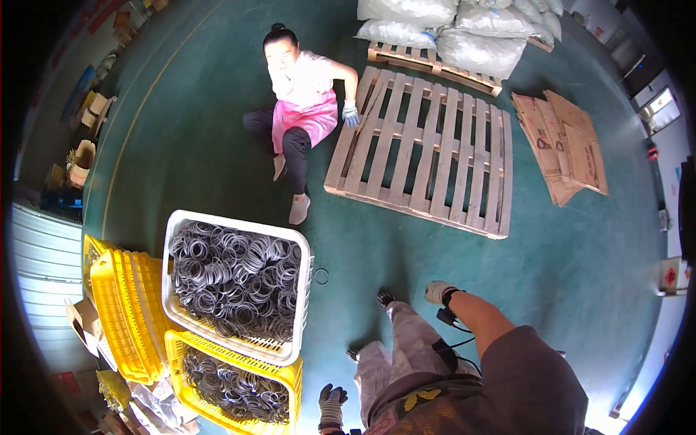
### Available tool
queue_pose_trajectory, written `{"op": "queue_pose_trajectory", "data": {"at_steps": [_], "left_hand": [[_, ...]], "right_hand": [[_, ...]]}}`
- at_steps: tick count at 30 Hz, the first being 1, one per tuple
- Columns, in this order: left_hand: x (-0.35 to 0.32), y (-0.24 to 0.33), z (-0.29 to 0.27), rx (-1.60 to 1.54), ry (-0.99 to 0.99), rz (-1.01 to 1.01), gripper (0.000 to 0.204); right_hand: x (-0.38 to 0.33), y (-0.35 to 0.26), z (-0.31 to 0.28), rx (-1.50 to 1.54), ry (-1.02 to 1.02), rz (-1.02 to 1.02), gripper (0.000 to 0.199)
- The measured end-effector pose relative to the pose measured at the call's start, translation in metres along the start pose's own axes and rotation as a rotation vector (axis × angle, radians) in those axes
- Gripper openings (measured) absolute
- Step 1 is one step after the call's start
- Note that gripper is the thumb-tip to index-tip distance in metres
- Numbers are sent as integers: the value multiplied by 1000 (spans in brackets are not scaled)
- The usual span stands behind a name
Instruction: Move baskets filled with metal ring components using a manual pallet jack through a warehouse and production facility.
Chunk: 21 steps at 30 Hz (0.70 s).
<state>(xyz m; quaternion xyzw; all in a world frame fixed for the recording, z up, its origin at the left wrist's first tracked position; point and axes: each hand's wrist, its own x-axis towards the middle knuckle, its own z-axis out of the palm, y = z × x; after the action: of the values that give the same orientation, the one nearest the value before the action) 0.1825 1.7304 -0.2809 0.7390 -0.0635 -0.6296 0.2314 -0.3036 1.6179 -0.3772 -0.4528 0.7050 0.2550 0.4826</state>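
Note:
My left hand (pixel 332 406), in a pale knit glove with dark fingers, hangs beside the yellow basket (pixel 296 388) with its fingers loosely apart and nothing in it. My right hand (pixel 437 292), in the same kind of glove, hangs over the floor away from the baskets. Its fingers are mostly turned out of sight, and no held thing shows. Many grey metal rings (pixel 235 279) fill a white plastic basket (pixel 304 290) at the left. More rings (pixel 235 388) lie in the yellow basket in front of it.
A co-worker (pixel 301 109) in a pink apron sits by a wooden pallet (pixel 428 152), one gloved hand at its edge. Stacked yellow baskets (pixel 130 312) stand left. Flattened cardboard (pixel 562 145) and a pallet of white sacks (pixel 478 36) are beyond. One loose ring (pixel 321 276) lies on the floor.

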Motion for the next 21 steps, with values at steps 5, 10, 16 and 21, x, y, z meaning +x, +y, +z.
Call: {"op": "queue_pose_trajectory", "data": {"at_steps": [5,10,16,21], "left_hand": [[-3,2,1,-88,-34,169,43],[-25,-64,-16,-193,129,138,45],[-80,-137,-15,-377,287,85,41],[-108,-267,-23,-611,434,-121,39]], "right_hand": [[11,-40,10,-49,29,-217,31],[15,-38,7,-132,-6,-332,32],[39,-46,-102,-119,389,-115,38],[7,-78,-87,-229,322,-168,34]]}}
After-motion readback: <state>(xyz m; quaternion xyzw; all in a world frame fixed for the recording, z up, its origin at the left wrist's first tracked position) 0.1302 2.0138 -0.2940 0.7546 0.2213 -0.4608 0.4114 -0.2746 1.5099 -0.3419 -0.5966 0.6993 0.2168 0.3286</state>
